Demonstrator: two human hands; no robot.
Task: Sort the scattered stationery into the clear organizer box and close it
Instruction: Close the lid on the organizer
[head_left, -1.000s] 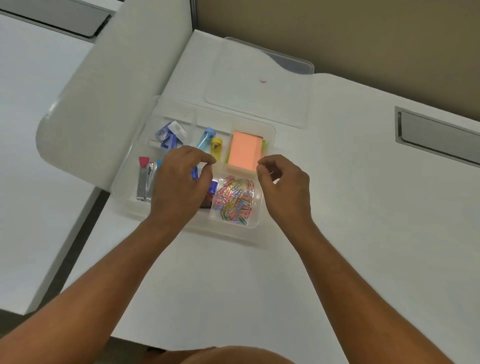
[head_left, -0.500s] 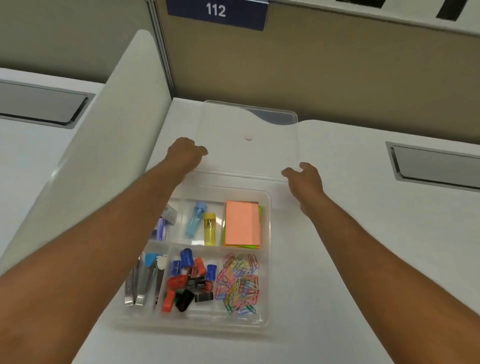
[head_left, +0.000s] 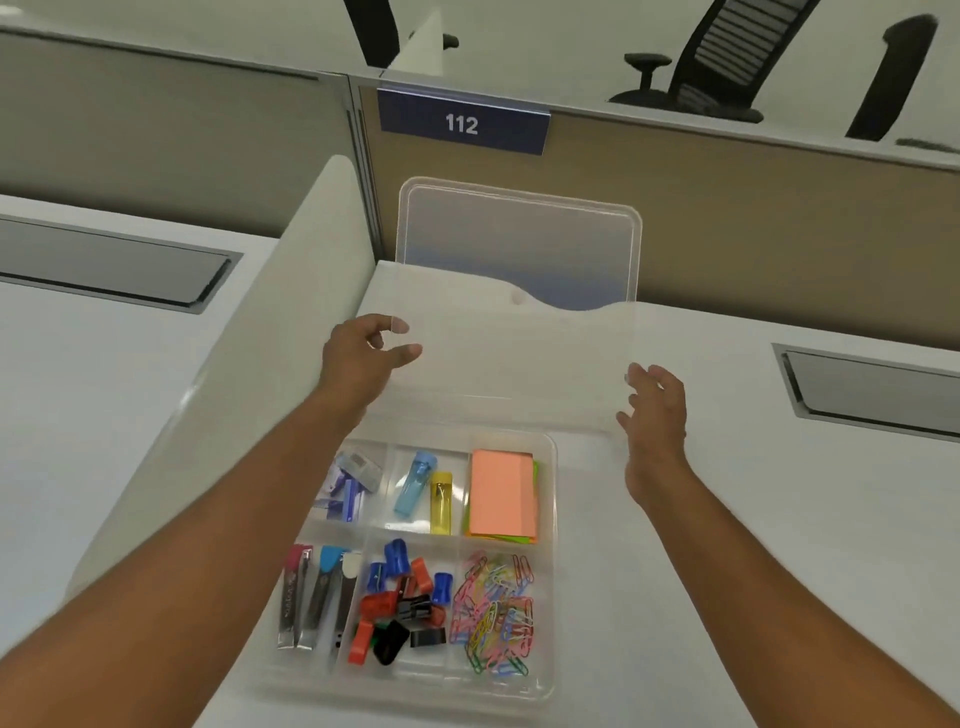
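1. The clear lid (head_left: 519, 312) stands raised and tilted over the desk's (head_left: 727, 519) back edge, long axis pointing away from the person, above the organizer box (head_left: 550, 571).
2. The left hand (head_left: 358, 358) pinches the lid's left edge between thumb and fingers.
3. The right hand (head_left: 654, 410) presses loosely spread fingers against its right edge.

I am reading just one piece of text from here: the white number "112" on a dark blue sign (head_left: 462, 122), which is sitting on the tan partition wall (head_left: 727, 218) near its top edge. The small items in the organizer box (head_left: 550, 571) may be carrying print, but I am finding it too small to make out.
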